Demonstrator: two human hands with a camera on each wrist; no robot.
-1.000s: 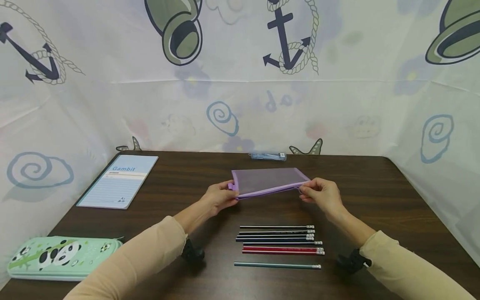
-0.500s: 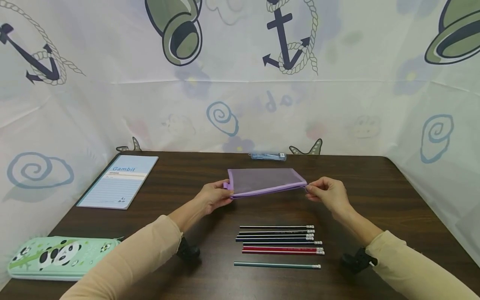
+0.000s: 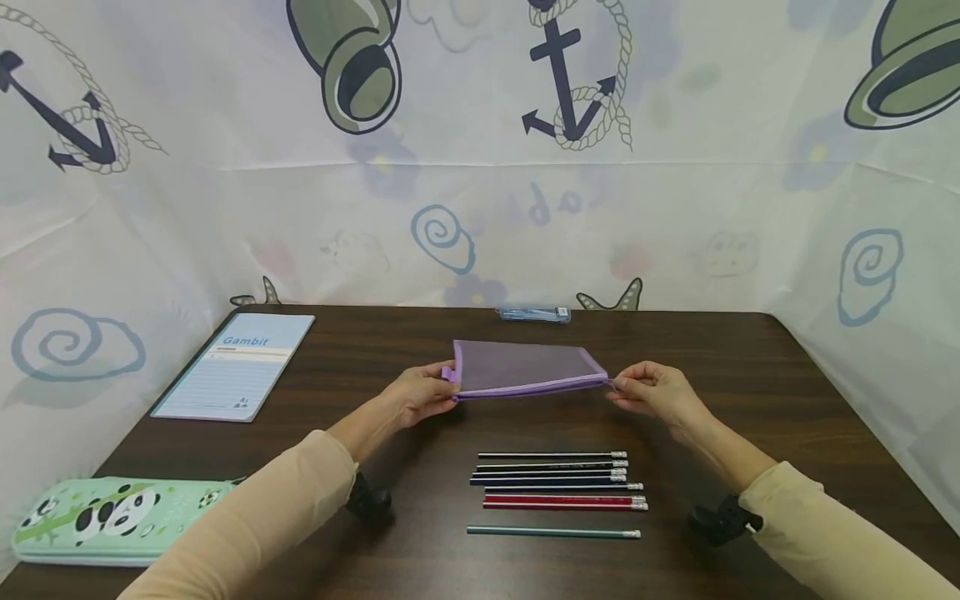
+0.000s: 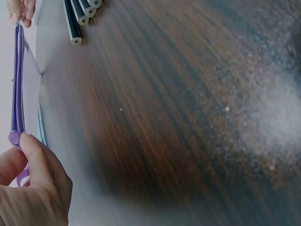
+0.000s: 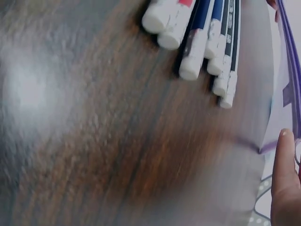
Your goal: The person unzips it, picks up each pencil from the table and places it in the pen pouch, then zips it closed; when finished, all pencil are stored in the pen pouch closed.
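We note pale printed cloth (image 3: 480,137) on three sides, a horizontal crease across the back. On it we see roped anchors (image 3: 562,83), blue spirals (image 3: 442,237), a low starfish (image 3: 617,302). Below, dark wood-grain table (image 3: 750,392); whitish glare (image 4: 282,115) in the left wrist view.

Pouch trim (image 3: 525,389) looks like cloth, tbl (image 3: 750,375) semi-gloss wood

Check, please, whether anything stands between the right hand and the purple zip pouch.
Nothing visible does: the right hand pinches the purple zip pouch at its right end, and the pencils lie apart from both.
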